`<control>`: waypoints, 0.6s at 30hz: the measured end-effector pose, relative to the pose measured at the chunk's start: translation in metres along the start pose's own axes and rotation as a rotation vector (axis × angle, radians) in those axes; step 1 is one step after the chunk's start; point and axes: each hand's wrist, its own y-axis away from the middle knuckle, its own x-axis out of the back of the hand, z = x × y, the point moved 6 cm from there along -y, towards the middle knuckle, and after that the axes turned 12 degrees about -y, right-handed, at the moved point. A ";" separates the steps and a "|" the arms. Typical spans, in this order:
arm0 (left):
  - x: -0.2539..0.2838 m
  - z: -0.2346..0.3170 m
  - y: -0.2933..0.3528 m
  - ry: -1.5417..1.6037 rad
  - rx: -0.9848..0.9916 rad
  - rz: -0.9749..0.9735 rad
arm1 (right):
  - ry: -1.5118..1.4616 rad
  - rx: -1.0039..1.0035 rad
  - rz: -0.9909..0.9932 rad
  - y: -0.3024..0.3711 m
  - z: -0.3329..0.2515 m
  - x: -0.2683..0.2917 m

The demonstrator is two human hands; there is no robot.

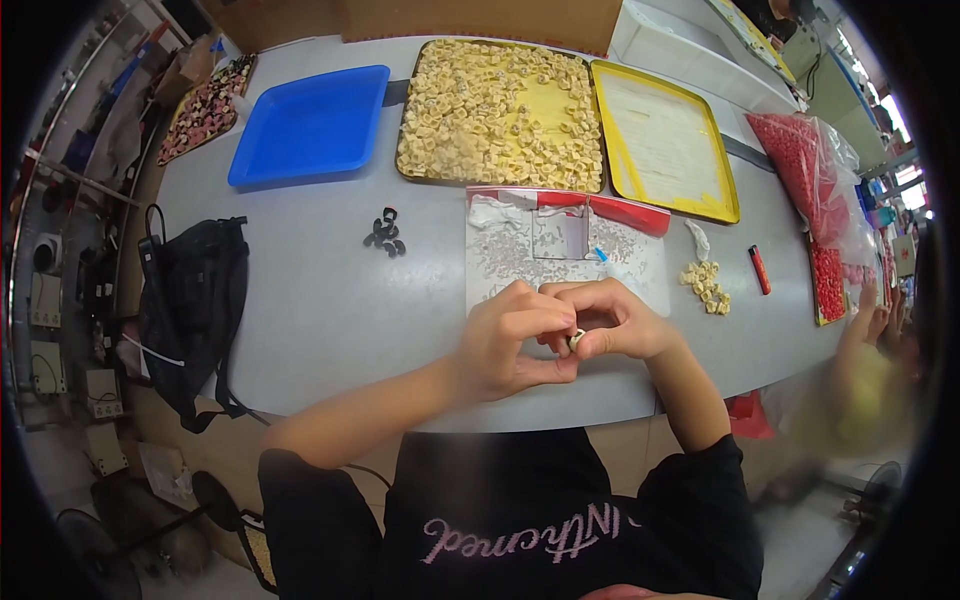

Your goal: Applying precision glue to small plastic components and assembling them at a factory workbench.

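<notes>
Close to the table's near edge, my left hand (515,343) and my right hand (618,318) meet at the fingertips around a small cream ring-shaped piece (576,340). The thumb and fingers of my right hand pinch it, while the curled fingers of my left hand close in on it from the other side. Part of the piece is hidden by the fingers. Just beyond my hands lies a white work sheet (490,265) strewn with grey specks, with a small square frame (562,232) and a blue-tipped item (600,254) on it.
A yellow tray (535,110) full of cream pieces stands at the back, between a blue tray (315,125) and a paint-smeared tray (670,140). Loose cream pieces (706,290), a red lighter (760,270), black pieces (384,233) and a black bag (195,310) lie around.
</notes>
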 end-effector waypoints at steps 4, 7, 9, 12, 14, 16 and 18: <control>-0.001 -0.002 0.002 0.019 0.039 0.018 | -0.060 -0.016 0.015 0.001 0.004 0.000; 0.001 -0.005 0.006 0.021 0.157 0.013 | -0.050 -0.032 0.035 0.000 0.003 -0.001; 0.002 -0.006 0.003 -0.003 0.100 -0.010 | -0.033 -0.043 0.044 -0.001 0.003 0.001; 0.002 -0.005 0.000 -0.017 0.029 -0.030 | -0.022 0.011 0.009 -0.001 0.002 0.003; 0.000 -0.004 0.002 -0.005 0.017 -0.029 | -0.023 0.049 -0.006 0.000 0.002 0.005; 0.001 -0.009 0.006 0.058 0.149 0.051 | -0.062 0.060 -0.004 0.000 -0.001 0.003; 0.005 -0.007 0.002 -0.035 0.082 0.051 | -0.101 0.070 -0.004 -0.001 -0.003 0.001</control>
